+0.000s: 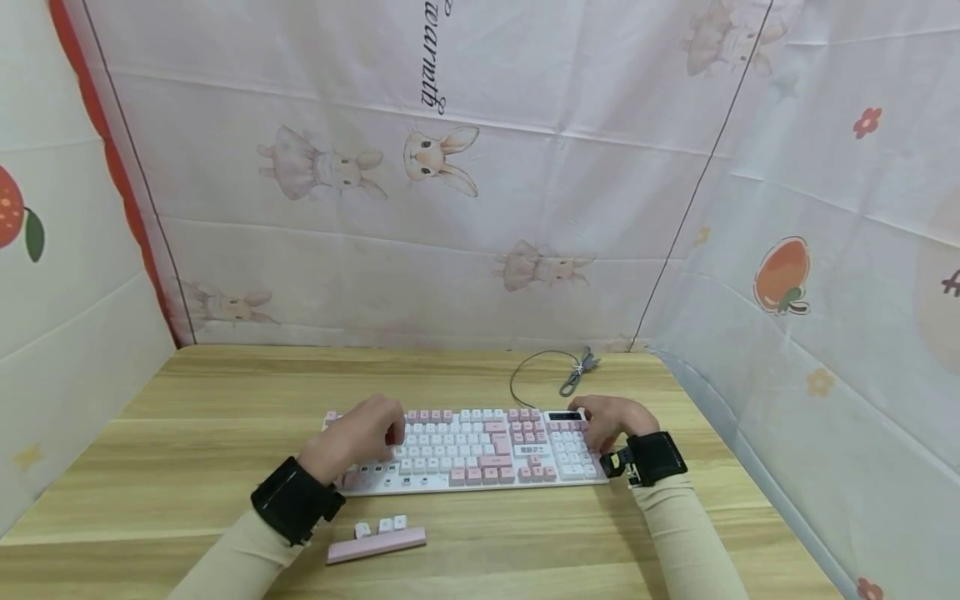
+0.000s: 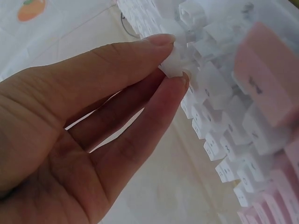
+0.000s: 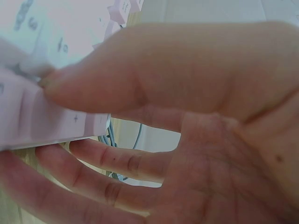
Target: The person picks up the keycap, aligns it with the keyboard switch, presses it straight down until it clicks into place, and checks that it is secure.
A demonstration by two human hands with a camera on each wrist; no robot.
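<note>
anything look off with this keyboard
Yes: the keyboard shows bare key slots at its lower left, while a long pink key and three white keys lie loose on the table in front.

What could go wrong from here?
1. Slip: the left hand pinches a small white keycap between thumb and fingertip; it might drop among the similar keys of the keyboard.
2. Knock: three loose white keycaps and a long pink keycap lie near the left wrist strap, which could sweep them.
3. Shift: the right hand grips only the keyboard's right end, so pushing at the left might swivel it.
</note>
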